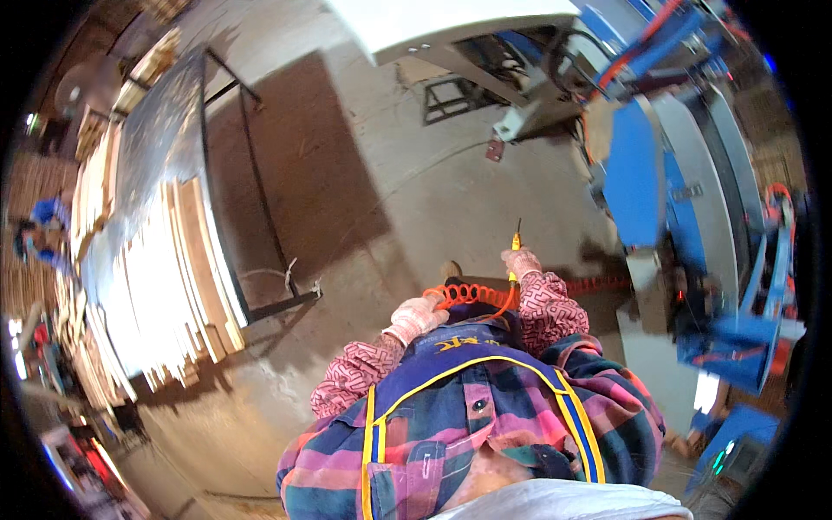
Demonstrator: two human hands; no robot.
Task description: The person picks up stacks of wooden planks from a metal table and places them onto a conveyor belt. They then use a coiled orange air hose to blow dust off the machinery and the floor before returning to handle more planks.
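Observation:
My right hand (pixel 523 262), in a pale work glove, is closed around a yellow air blow gun (pixel 516 242) with a thin dark nozzle pointing away from me. From the gun, an orange coiled air hose (pixel 472 295) loops back in front of my apron (pixel 459 342). My left hand (pixel 416 318), gloved too, is closed at the left end of the coils, close to my waist. Its fingertips are partly hidden by the hose. Patterned red sleeve covers reach both wrists.
To the left stands a metal-framed table (pixel 165 130) bearing long wooden strips (pixel 186 269). Blue and grey machinery (pixel 637 173) fills the right side. A white-topped machine (pixel 451 22) stands ahead, with a small dark stool (pixel 446 100) under it. Another person (pixel 50 212) is at far left.

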